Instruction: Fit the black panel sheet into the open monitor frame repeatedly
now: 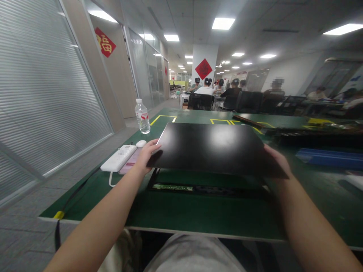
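Observation:
A flat, dark, glossy display panel [210, 149] is held tilted above the green tabletop between my two hands. Its left edge is gripped by my left hand [146, 155], with the thumb at the upper face. On the opposite side my right hand [279, 160] is wrapped around the right edge, its fingers mostly hidden by the panel. Under the panel's near edge lies a thin black strip or frame [224, 190] with a green circuit board [172, 187] showing at its left part. The panel hides whatever else is beneath it.
Left of the panel are a white power strip [119, 158], a phone [131, 163], a white mouse-like item [141, 144] and a water bottle [142, 117]. Dark long parts [317, 136] and a blue tray-like piece [329, 158] lie right. Several people sit beyond the table.

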Motion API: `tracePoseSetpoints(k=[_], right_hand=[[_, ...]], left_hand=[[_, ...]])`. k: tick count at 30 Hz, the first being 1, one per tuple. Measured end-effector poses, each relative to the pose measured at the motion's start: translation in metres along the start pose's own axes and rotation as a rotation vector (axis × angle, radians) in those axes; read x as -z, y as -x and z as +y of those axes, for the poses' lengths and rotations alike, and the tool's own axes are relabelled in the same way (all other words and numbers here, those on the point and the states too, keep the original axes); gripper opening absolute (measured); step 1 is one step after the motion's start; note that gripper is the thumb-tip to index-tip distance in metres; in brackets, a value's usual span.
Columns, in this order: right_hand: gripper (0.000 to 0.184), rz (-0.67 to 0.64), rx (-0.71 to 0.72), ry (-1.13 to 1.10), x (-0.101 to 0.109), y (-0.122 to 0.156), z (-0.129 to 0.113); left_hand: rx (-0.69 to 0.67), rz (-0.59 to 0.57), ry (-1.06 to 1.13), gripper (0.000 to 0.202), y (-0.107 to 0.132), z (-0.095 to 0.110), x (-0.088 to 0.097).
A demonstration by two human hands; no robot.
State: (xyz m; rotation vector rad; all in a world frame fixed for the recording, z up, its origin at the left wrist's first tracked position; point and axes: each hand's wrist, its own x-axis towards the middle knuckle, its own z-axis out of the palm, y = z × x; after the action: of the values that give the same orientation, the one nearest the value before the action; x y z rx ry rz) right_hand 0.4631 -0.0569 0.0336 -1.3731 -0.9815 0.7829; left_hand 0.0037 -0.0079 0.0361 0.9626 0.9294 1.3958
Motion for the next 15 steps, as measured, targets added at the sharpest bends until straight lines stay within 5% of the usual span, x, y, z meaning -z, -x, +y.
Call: tracePoseSetpoints(k=[4, 8, 12, 15], right_hand=[[0.019, 0.064, -0.106, -0.147, 0.004, 0.004, 0.0], [0.013, 0.154, -0.019, -0.147, 0.005, 0.003, 0.001], [0.007, 0.324, 0.142, -0.203, 0.005, 0.006, -0.004], [0.007, 0.358, 0.108, -0.251, 0.003, 0.009, -0.009]], left_hand=[[0.018, 0.011, -0.004, 0.037, 0.005, 0.001, -0.005], [0.02, 0.032, -0.105, 0.03, 0.002, -0.004, -0.005], [-0.108, 0.046, -0.311, 0.033, -0.002, -0.012, -0.006], [-0.216, 0.012, -0.493, 0.03, -0.003, -0.017, -0.003]])
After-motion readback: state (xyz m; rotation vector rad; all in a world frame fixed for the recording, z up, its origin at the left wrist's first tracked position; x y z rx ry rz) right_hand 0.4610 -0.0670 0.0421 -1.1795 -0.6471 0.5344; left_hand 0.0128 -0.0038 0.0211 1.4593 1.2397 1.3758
